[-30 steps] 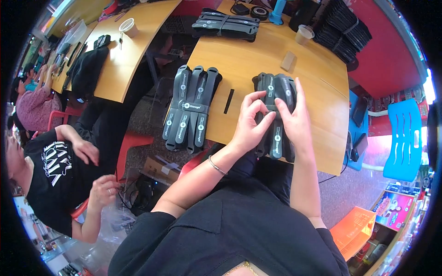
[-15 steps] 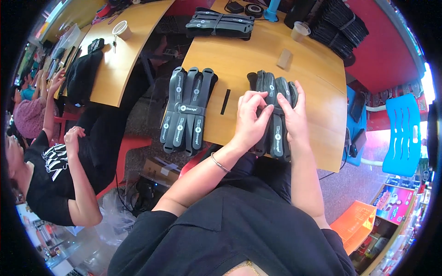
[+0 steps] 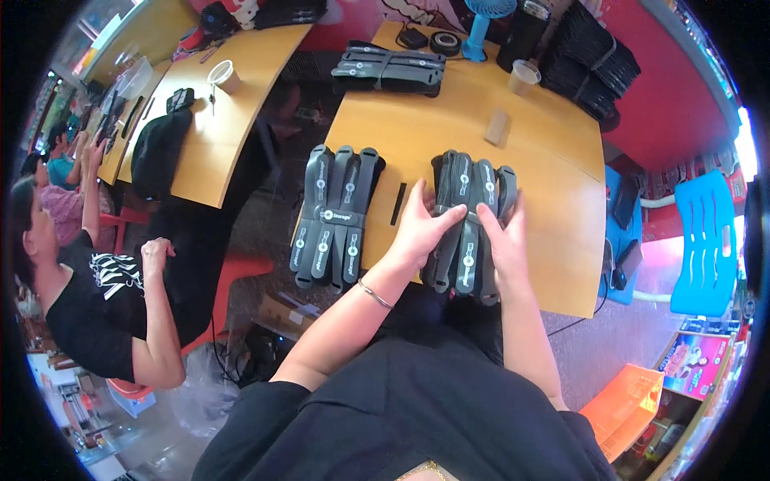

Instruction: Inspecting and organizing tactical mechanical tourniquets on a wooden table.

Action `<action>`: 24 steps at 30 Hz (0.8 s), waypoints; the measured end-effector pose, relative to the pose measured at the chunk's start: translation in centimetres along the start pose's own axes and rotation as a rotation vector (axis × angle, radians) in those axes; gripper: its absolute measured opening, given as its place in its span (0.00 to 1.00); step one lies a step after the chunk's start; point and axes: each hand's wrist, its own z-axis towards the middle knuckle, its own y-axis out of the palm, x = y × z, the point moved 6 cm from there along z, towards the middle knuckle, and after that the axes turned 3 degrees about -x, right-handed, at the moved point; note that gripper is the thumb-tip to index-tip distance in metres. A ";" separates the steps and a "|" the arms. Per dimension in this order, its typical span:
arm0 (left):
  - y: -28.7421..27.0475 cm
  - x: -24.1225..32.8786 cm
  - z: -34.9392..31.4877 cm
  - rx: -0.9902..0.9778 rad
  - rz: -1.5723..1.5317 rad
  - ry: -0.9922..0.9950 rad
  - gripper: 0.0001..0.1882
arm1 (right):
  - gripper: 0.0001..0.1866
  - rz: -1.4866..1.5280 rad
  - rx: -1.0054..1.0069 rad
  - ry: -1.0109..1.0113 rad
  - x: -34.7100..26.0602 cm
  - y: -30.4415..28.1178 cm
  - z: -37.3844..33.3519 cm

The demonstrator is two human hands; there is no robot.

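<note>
Between my two hands is a bundle of black straps [image 3: 464, 248] with rounded ends and white printing, banded across its middle. My left hand [image 3: 423, 226] wraps its left side, thumb on top near the band. My right hand [image 3: 505, 240] grips the right side, its thumb also resting on top; the fingers beneath are partly hidden. A second banded bundle [image 3: 335, 216] of the same straps lies to the left at the table's edge. One short black strip [image 3: 398, 204] lies on the wood between the two.
Farther back on the wooden table [image 3: 553, 200] are another strap bundle [image 3: 389, 70], a small tan block [image 3: 497, 127], a plastic cup [image 3: 524, 76], a blue fan [image 3: 476, 36] and a large black stack [image 3: 589, 64]. A co-worker [image 3: 96, 305] sits at left; a blue chair [image 3: 702, 240] stands right.
My fingers have moved from the top of the bundle to its sides, thumbs now meeting near the band. The bundle appears slightly turned. The whole view has shifted a little.
</note>
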 end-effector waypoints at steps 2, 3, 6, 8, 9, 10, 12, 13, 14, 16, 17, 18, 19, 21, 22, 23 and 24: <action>0.3 0.2 -0.2 -0.097 -0.075 -0.047 0.39 | 0.27 0.127 -0.089 0.179 0.6 0.0 -0.8; 0.7 0.7 -0.4 -0.215 -0.074 -0.086 0.34 | 0.27 0.130 -0.091 0.172 0.3 -0.3 -0.9; 1.2 1.2 -1.0 -0.181 -0.141 0.002 0.26 | 0.27 0.103 -0.172 0.246 0.4 -0.4 -1.2; 1.5 2.5 -1.4 -0.172 -0.177 0.045 0.29 | 0.29 0.105 -0.180 0.182 -0.1 -0.7 -1.2; 1.7 3.0 -1.7 -0.174 -0.174 0.048 0.29 | 0.32 0.105 -0.188 0.124 -0.4 -0.9 -1.2; 2.0 3.7 -1.9 -0.183 -0.180 0.075 0.31 | 0.32 0.108 -0.189 0.119 -0.6 -1.2 -1.3; 2.1 4.5 -2.1 -0.197 -0.175 0.112 0.33 | 0.37 0.113 -0.316 0.032 -1.6 -0.9 -1.4; 2.2 4.9 -2.3 -0.197 -0.171 0.119 0.33 | 0.37 0.116 -0.319 0.026 -2.1 -0.9 -1.3; 2.2 5.4 -2.5 -0.195 -0.207 0.133 0.33 | 0.38 0.126 -0.325 0.102 -2.1 -0.8 -1.2; 2.0 5.5 -2.4 -0.223 -0.235 0.177 0.33 | 0.39 0.173 -0.338 0.190 -2.4 -0.6 -1.2; 2.0 5.7 -2.4 -0.227 -0.234 0.182 0.33 | 0.39 0.173 -0.338 0.183 -2.5 -0.7 -1.0; 2.0 6.2 -2.4 -0.248 -0.160 0.212 0.33 | 0.39 0.181 -0.349 0.192 -2.3 -0.9 -0.7; 1.9 6.6 -2.4 -0.268 -0.085 0.243 0.33 | 0.38 0.190 -0.360 0.201 -2.3 -0.8 -0.4; 1.3 7.1 -2.3 -0.307 -0.001 0.239 0.38 | 0.38 0.198 -0.372 0.191 -2.7 -0.3 0.4; 0.9 7.6 -2.3 -0.272 0.085 0.292 0.39 | 0.39 0.193 -0.380 0.199 -3.0 0.0 0.9; 0.5 8.2 -2.3 -0.243 0.170 0.344 0.41 | 0.40 0.188 -0.382 0.203 -3.3 0.2 1.6; -0.2 8.4 -2.0 -0.247 0.129 0.319 0.43 | 0.41 0.149 -0.410 0.211 -3.7 0.4 2.8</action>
